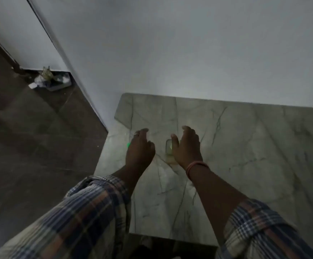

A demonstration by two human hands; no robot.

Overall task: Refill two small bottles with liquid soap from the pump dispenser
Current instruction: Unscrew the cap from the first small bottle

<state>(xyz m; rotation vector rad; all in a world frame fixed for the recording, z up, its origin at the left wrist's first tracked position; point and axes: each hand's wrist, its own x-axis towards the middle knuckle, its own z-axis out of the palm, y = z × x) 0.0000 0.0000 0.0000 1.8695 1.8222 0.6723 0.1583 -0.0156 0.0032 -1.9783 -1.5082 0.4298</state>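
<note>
Left hand (139, 147): out over the marble counter (245, 146), fingers loosely curled, spread fairly wide; nothing clearly gripped. Ring on one finger.
Green speck (128, 145): peeking out at the left hand's outer edge, too small and blurred to name; held or merely beneath, cannot tell.
Right hand (186, 146): alongside the left, fingers arched forward, thumb stretched toward the bottle; loose, not closed on anything. Reddish band on the wrist.
Small bottle (169, 146): clear, seen from above on the counter, just beside the right thumb, between the two hands; touching or not, cannot tell. Mostly hidden by the hand.
Sleeves: plaid, rolled up the forearms.
Counter: pale, dark-veined, set against a white wall (189, 53).
Floor (30, 146): dark tile on the left, a small heap of clutter (51, 79) in the far corner.
Light: dim, soft blur throughout.
</note>
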